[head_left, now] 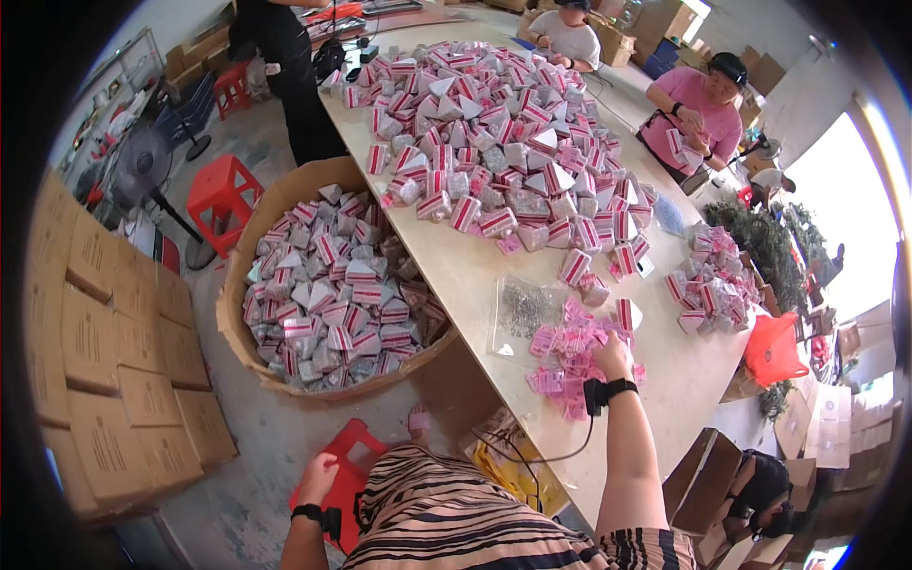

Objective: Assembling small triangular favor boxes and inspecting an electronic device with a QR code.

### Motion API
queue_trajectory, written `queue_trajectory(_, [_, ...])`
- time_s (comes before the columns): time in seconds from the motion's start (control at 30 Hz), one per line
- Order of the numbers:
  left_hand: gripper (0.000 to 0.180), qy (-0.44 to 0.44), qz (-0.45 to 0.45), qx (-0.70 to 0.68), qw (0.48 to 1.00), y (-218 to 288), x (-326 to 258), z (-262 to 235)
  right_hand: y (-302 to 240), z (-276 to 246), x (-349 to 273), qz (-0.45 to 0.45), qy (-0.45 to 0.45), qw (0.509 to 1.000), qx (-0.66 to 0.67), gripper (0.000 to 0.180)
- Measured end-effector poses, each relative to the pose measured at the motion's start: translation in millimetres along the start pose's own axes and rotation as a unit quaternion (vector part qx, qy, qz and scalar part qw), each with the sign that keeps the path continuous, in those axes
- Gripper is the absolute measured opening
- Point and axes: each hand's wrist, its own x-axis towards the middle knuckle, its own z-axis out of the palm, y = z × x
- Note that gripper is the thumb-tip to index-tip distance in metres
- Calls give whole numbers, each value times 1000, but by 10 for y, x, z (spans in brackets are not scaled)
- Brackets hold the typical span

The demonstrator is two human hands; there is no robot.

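reaching right hand (pixel 613 356) into small pink paper tags (pixel 568 356) heaped on pale wooden counter (pixel 475 275) — fingers closed on some; left hand (pixel 318 475) flat on red plastic stool (pixel 344 480). pinch few tags — avoid scattering.

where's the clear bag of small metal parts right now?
Head view, centre: the clear bag lies flat on the long table, just left of the pink tag pile that the right hand reaches into, below the heap of striped packets.

Glossy pink paper tags (pixel 567 356), smooth pale wooden table (pixel 475 275), red plastic stool (pixel 347 475)
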Motion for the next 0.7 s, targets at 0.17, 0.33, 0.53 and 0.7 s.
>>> queue_trajectory(0.17, [25,-60,55,120,989,1018,1121,-242,-206,-234,-295,21,42,993,-109,46])
queue_trajectory(0.33, [26,-125,124,207,962,1690,1834,-135,187,-267,-561,-61,196,979,-9,28])
queue_trajectory(0.53, [25,-209,200,244,926,2377,2109,120,1116,49,-1365,19,-57,997,48,14])
queue_trajectory(0.7, [24,-243,235,230,913,3188,2233,345,1689,976,-2483,135,-534,777,304,28])
